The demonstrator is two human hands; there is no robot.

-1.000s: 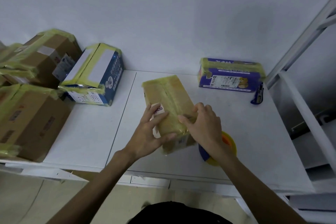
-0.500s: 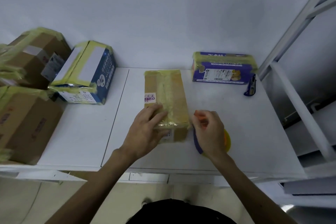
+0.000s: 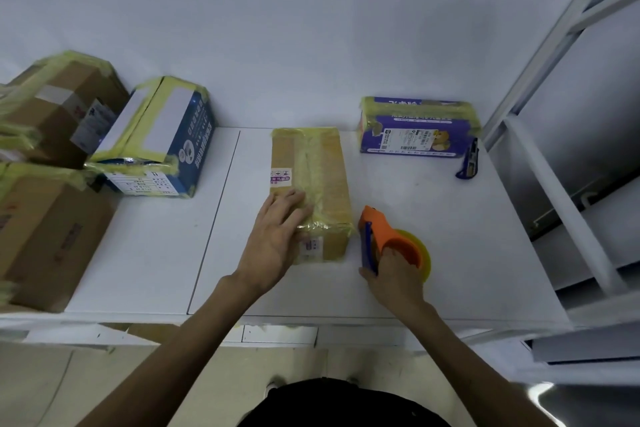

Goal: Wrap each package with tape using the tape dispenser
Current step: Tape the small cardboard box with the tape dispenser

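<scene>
A brown cardboard package (image 3: 315,177) wrapped in yellowish tape lies lengthwise in the middle of the white table (image 3: 156,253). My left hand (image 3: 277,236) rests flat on its near left corner, fingers straight. Just right of the package's near end stands the orange and blue tape dispenser (image 3: 381,239) with its yellow tape roll. My right hand (image 3: 394,277) grips the dispenser from the near side, fingers curled into it.
A purple taped box (image 3: 415,128) stands at the back right with a blue utility knife (image 3: 468,163) beside it. A blue and white taped box (image 3: 156,139) and several brown taped cartons (image 3: 48,225) crowd the left. A white metal frame (image 3: 554,184) borders the right.
The package was laid flat and straightened on the table. My right hand left the package and took hold of the tape dispenser. My left hand stays on the package's near end.
</scene>
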